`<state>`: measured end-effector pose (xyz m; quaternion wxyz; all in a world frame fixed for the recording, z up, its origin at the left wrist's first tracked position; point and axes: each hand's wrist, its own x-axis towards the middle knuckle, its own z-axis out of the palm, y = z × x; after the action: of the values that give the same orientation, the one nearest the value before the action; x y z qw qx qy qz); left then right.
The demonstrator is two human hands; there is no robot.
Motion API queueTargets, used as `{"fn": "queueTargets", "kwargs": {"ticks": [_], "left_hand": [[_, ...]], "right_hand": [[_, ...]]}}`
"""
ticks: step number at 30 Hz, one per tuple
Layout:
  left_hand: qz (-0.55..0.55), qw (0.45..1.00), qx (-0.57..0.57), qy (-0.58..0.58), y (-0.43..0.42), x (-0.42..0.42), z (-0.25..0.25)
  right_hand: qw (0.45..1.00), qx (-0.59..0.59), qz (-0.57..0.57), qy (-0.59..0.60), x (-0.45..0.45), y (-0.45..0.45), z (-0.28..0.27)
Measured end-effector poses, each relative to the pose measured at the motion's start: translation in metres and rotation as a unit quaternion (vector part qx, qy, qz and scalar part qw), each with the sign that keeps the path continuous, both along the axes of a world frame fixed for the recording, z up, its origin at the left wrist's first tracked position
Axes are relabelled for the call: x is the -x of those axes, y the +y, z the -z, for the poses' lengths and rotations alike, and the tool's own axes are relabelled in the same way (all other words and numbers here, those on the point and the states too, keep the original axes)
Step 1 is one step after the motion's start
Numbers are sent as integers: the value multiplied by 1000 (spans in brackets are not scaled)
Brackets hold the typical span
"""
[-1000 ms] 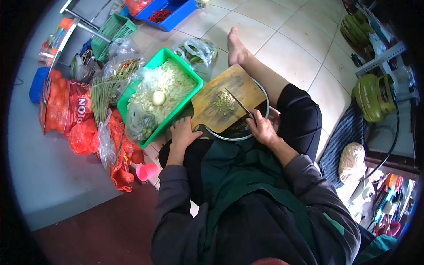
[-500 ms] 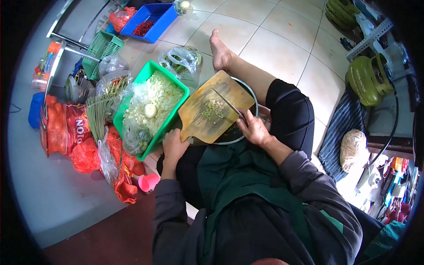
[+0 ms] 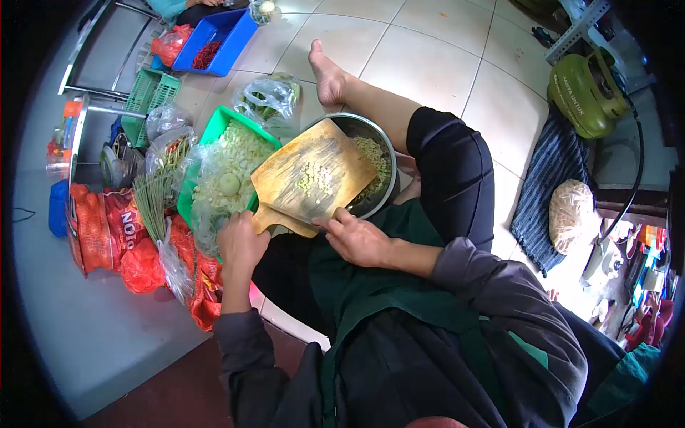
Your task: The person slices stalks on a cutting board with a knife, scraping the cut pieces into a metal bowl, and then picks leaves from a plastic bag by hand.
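My left hand (image 3: pixel 241 241) is closed around the handle end of a wooden cutting board (image 3: pixel 349 167). A small heap of pale green chopped pieces (image 3: pixel 315 178) lies on the board. My right hand (image 3: pixel 353 237) grips a knife at the board's near edge; the blade is hard to make out against the wood. Beneath the board is a round metal bowl (image 3: pixel 391 143), partly covered, with chopped pieces (image 3: pixel 372 153) inside it.
Left of the board stands a green tub (image 3: pixel 187 192) of chopped white pieces with a whole peeled one. Red net sacks (image 3: pixel 93 228), long green stalks (image 3: pixel 146 192) and a blue tray (image 3: pixel 228 46) are further left. A green gas cylinder (image 3: pixel 585 96) stands at right.
The board has shifted left and toward me, uncovering more of the bowl. My right hand with the knife has moved left to the board's near edge. A person now shows at the top.
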<state>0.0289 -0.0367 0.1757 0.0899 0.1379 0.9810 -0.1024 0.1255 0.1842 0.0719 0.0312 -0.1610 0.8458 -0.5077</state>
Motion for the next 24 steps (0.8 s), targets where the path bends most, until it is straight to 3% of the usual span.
{"fn": "queueTargets", "kwargs": {"ticks": [8, 11, 12, 15, 20, 24], "left_hand": [[25, 999, 41, -10, 31, 20, -28], [46, 998, 49, -1, 36, 23, -36], [56, 997, 54, 4, 38, 23, -38], [70, 996, 55, 16, 39, 24, -43], [72, 996, 51, 23, 36, 26, -52], [55, 997, 50, 26, 33, 28, -59]], "right_hand": [[994, -7, 88, -69, 8, 16, 14], [985, 50, 160, -41, 8, 20, 42], [979, 84, 166, -80, 10, 22, 41], [976, 146, 162, -28, 5, 17, 32], [991, 104, -33, -78, -11, 12, 4], [979, 159, 80, -101, -6, 3, 37]]}}
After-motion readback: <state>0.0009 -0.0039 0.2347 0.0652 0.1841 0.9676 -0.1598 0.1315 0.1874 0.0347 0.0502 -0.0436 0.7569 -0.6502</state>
